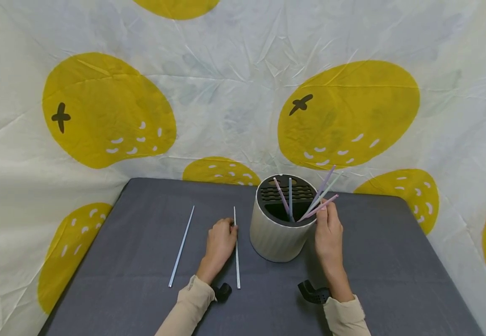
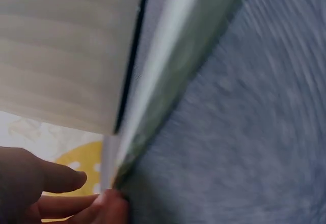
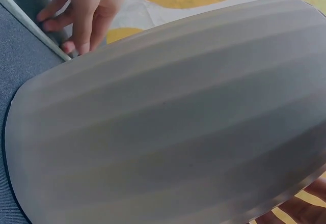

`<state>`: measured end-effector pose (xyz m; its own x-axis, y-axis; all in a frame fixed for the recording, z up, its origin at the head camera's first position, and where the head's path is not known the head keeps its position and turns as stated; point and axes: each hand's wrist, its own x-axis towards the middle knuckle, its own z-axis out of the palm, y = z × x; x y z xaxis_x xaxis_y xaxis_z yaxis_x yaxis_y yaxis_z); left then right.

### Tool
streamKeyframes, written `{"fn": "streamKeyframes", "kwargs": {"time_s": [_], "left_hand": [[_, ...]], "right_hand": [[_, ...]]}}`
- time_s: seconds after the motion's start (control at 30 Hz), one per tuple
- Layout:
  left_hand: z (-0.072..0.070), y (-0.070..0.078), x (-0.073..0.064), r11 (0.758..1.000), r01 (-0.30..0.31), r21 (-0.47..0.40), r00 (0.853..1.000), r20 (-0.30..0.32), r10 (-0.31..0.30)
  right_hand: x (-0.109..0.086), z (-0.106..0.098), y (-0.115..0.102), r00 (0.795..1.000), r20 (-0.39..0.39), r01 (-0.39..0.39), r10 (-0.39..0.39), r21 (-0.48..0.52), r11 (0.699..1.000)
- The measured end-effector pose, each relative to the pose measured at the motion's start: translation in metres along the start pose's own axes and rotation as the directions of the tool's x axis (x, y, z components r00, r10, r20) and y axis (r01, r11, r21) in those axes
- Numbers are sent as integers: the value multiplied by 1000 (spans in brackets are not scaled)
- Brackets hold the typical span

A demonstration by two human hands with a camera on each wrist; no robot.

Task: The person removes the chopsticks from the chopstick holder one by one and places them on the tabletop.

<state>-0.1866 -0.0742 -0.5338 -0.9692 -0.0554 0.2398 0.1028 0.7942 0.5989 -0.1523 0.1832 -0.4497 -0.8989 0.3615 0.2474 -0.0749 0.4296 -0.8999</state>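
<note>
A round cream knife block (image 1: 280, 242) with a black slotted top stands upright on the dark grey cloth. Several pastel straws, among them a pink one (image 1: 329, 200) and a purple one (image 1: 326, 179), lean in its opening. My right hand (image 1: 329, 235) grips the right side of the block at its rim; in the right wrist view its fingers (image 3: 305, 208) reach behind the ribbed wall. To the left of the block, a pale straw (image 1: 237, 261) lies on the cloth, and my left hand (image 1: 221, 240) is over it. Left fingertips (image 2: 109, 201) are right at the straw, with the thumb apart from them.
Another straw, pale blue (image 1: 181, 247), lies farther left on the table (image 1: 134, 261). Behind the table hangs a white sheet (image 1: 226, 107) with yellow fruit shapes, close to the back edge. Black wrist mounts (image 1: 313, 293) sit under both wrists.
</note>
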Motion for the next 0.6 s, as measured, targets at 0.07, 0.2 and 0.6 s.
{"fn": "streamKeyframes", "kwargs": {"time_s": [0.07, 0.2, 0.6], "left_hand": [[-4, 4, -3, 1000, 3, 18, 1000, 9, -3], [-13, 13, -4, 999, -3, 32, 1000, -7, 3], [-61, 44, 1, 934, -176, -311, 980, -146, 136]], "right_hand": [[0, 0, 0, 1000, 1, -5, 5, 1, 1000], [0, 1, 1, 1000, 0, -5, 5, 15, 1000], [4, 1, -1, 1000, -4, -10, 10, 11, 1000]]}}
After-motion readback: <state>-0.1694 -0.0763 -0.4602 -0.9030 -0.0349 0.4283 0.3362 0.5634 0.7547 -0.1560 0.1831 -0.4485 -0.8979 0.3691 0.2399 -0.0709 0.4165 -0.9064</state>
